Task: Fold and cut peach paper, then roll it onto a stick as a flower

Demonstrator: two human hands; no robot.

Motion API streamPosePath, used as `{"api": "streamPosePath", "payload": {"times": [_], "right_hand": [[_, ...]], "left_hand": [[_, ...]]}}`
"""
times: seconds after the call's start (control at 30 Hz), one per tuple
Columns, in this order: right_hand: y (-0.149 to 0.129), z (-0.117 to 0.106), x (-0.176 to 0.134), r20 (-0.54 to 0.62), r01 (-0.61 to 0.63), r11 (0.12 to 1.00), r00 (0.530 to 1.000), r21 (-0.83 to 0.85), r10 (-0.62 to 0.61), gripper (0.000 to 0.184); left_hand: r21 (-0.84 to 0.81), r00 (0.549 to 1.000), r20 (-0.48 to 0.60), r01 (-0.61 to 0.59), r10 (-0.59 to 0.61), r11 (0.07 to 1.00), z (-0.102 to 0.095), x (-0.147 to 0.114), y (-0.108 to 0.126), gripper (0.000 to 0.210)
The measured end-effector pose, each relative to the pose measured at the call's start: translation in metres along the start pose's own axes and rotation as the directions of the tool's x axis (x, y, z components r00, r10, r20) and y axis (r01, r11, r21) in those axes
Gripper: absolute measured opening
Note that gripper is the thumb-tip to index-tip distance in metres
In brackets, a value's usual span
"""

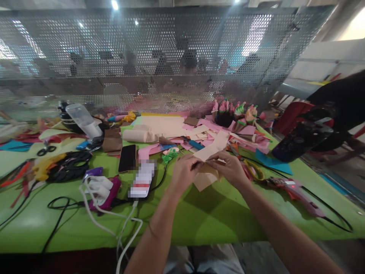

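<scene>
Fingers (221,156) up on both sides, tips pressed nearly together with hardly a gap, and it's a two-handed pinch on a pale paper (216,147)! Left hand (185,170) takes one side, right hand (231,167) the other, the two almost meeting at the middle; one end of that paper slants up beyond the fingertips, while a folded-looking part hangs just below them. Biggest thing out here, a perforated metal screen (171,64) standing right across, well beyond the fingers. Under them spreads the green table (213,224). Beyond and a little left of the fingers, pale sheets (164,125) lie stacked, and pink scraps crowd in close on the far side. Out to the right, well apart, a dark bottle (302,140) tilts; far off to the left, a clear bottle (84,121) leans too. Nearer on the right, a pink corded tool (308,199) lies with a small red light glowing. Over to the left of the fingers, a lit phone (143,179) with a white cable, a dark-screened phone (127,158) behind it, and further left, black scissors (46,149). Smallest of the lot, just left and beyond the left fingers, a green-and-pink ornament (170,154)!
</scene>
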State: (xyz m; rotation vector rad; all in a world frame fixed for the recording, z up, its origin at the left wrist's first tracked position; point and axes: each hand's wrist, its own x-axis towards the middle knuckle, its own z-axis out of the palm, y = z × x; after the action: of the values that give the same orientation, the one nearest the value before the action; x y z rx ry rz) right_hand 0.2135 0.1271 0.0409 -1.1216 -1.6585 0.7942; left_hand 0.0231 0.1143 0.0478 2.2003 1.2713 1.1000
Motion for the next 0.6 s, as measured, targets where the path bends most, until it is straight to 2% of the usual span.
{"api": "streamPosePath", "payload": {"times": [0.17,0.33,0.4,0.5,0.6], "right_hand": [[-0.0047,0.002,-0.0012,-0.02,0.018,0.999,1.0,-0.042,-0.018,0.027],[-0.0054,0.0011,-0.0018,-0.022,-0.066,0.988,0.997,0.137,0.07,0.036],[-0.0049,0.0009,-0.0016,-0.018,-0.086,0.982,0.996,0.166,0.091,0.034],[-0.0064,0.0011,-0.0017,-0.006,-0.084,0.99,0.996,0.115,0.086,0.033],[-0.0103,-0.0006,-0.0022,-0.044,0.003,1.0,0.999,0.003,-0.002,0.032]], "left_hand": [[-0.041,1.0,0.011,0.026,-0.025,0.999,0.001,-0.0008,-0.0003,0.012],[-0.096,0.995,-0.052,0.074,-0.079,0.993,0.0031,0.0005,-0.0069,0.013],[-0.124,0.994,-0.038,0.098,-0.103,0.988,0.0041,0.0009,-0.0082,0.013],[-0.162,0.993,0.029,0.116,-0.112,0.98,0.0053,0.0011,-0.008,0.015],[-0.196,0.988,0.031,0.152,-0.149,0.969,0.0063,0.0012,-0.0086,0.018]]}}
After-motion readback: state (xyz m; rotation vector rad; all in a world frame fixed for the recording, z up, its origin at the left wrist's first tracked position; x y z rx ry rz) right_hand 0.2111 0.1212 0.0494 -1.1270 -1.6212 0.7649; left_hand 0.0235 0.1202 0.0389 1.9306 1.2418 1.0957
